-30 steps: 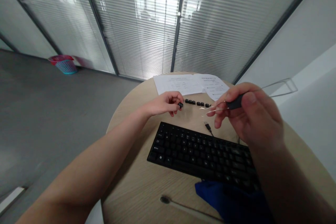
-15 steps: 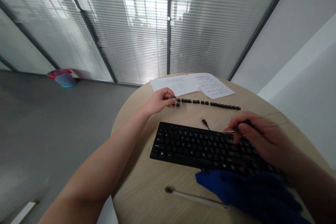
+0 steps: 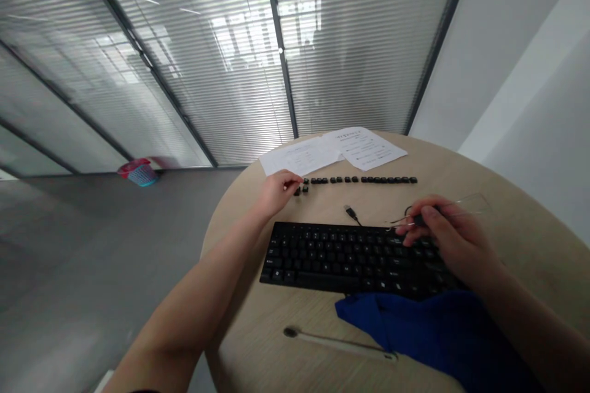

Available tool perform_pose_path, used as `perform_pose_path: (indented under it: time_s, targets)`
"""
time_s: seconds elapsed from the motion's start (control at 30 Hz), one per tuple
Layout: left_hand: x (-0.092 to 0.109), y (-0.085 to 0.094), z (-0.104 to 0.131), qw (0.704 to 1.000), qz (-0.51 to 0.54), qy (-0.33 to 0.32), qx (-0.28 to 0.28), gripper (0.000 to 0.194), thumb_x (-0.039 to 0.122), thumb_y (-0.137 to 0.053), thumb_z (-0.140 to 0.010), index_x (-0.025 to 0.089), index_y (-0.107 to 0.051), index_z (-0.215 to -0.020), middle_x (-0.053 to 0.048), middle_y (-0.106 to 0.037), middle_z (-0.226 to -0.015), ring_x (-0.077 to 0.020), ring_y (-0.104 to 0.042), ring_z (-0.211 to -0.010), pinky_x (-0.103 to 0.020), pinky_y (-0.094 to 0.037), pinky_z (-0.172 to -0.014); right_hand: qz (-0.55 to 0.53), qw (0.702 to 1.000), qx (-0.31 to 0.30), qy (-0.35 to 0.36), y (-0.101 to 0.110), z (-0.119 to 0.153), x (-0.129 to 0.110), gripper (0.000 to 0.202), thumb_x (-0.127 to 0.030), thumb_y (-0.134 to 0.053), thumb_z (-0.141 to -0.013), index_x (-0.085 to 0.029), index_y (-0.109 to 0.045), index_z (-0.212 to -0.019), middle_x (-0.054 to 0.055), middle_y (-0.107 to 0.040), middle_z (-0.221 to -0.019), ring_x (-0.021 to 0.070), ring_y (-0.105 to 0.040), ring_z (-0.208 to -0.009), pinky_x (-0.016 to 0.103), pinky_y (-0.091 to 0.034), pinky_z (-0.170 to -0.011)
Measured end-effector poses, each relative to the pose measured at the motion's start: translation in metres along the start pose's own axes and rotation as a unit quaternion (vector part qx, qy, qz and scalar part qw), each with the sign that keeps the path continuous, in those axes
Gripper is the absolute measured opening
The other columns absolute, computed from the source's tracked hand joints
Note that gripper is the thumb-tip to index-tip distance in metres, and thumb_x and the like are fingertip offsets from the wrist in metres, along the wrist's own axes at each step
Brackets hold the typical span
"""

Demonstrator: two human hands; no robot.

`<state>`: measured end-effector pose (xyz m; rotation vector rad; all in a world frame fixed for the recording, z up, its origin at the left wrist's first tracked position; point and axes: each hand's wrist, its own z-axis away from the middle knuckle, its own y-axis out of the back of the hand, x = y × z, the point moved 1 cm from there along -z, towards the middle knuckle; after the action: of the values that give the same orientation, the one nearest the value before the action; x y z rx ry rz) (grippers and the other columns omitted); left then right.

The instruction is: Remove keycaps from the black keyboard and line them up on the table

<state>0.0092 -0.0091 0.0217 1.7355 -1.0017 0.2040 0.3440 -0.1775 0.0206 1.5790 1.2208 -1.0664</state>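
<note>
At the left end of a row of small black keycaps (image 3: 346, 179), my left hand (image 3: 278, 191) has its fingers pinched together at a keycap; whether it grips one is hidden. Two more keycaps (image 3: 305, 190) lie just below the row's left end. My right hand (image 3: 447, 230) holds a thin wire tool with a dark handle (image 3: 420, 219) over the right part of the black keyboard (image 3: 329, 255). The tool's wire loop points up and right, its other end left over the keyboard's top edge.
White printed papers (image 3: 366, 147) lie at the table's far edge. A USB plug (image 3: 350, 212) sits above the keyboard. Nearer are a blue cloth (image 3: 415, 325) and a long-handled brush (image 3: 341, 344). A red and blue basket (image 3: 141, 173) stands on the floor at left.
The camera view has tilted and shifted a little. My left hand's fingertips have moved slightly along the left end of the keycap row. My right hand still holds the wire tool.
</note>
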Motion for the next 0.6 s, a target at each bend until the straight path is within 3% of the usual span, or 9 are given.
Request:
perform_pose_path:
  time_s: [0.13, 0.23, 0.37, 0.5, 0.6]
  targets:
    - [-0.011, 0.026, -0.001, 0.992, -0.048, 0.063, 0.099, 0.025, 0.029, -0.057, -0.091, 0.017, -0.073, -0.107, -0.006, -0.073, -0.093, -0.0179, -0.063, -0.077, -0.029, -0.049, -0.072, 0.033, 0.999, 0.014, 0.022, 0.003, 0.000, 0.005, 0.031, -0.053, -0.058, -0.097, -0.023, -0.065, -0.092, 0.004, -0.074, -0.077, 0.0187, -0.073, -0.065, 0.029, -0.063, -0.057]
    - [-0.013, 0.031, 0.003, 0.990, -0.114, 0.076, 0.039, 0.020, 0.025, -0.061, -0.088, 0.018, -0.076, -0.098, -0.007, -0.074, -0.089, -0.0185, -0.063, -0.072, -0.030, -0.048, -0.070, 0.056, 0.998, 0.016, 0.034, 0.004, -0.002, 0.009, 0.034, -0.054, -0.057, -0.097, -0.022, -0.065, -0.091, 0.003, -0.073, -0.074, 0.0162, -0.070, -0.059, 0.028, -0.061, -0.056]
    - [-0.007, 0.016, 0.007, 0.981, -0.172, 0.046, -0.072, 0.021, 0.024, -0.060, -0.088, 0.020, -0.078, -0.098, -0.009, -0.076, -0.093, -0.0219, -0.064, -0.076, -0.033, -0.048, -0.074, 0.097, 0.994, 0.008, 0.048, 0.003, -0.002, 0.014, 0.035, -0.055, -0.055, -0.097, -0.022, -0.065, -0.089, 0.003, -0.073, -0.072, 0.0159, -0.070, -0.058, 0.027, -0.060, -0.057]
    - [-0.006, 0.006, 0.010, 0.978, -0.169, 0.041, -0.113, 0.017, 0.028, -0.065, -0.085, 0.023, -0.079, -0.093, -0.007, -0.077, -0.090, -0.0235, -0.065, -0.077, -0.034, -0.048, -0.073, 0.114, 0.992, 0.010, 0.055, 0.002, -0.001, 0.017, 0.035, -0.055, -0.054, -0.098, -0.022, -0.064, -0.090, 0.004, -0.074, -0.072, 0.0177, -0.071, -0.059, 0.030, -0.061, -0.059]
    - [-0.007, 0.004, 0.011, 0.973, -0.181, 0.035, -0.141, 0.022, 0.031, -0.068, -0.083, 0.024, -0.079, -0.100, -0.007, -0.077, -0.095, -0.0251, -0.067, -0.083, -0.034, -0.048, -0.075, 0.120, 0.991, 0.004, 0.055, 0.002, -0.001, 0.019, 0.032, -0.053, -0.055, -0.098, -0.024, -0.065, -0.090, 0.006, -0.074, -0.071, 0.0193, -0.071, -0.059, 0.032, -0.061, -0.059]
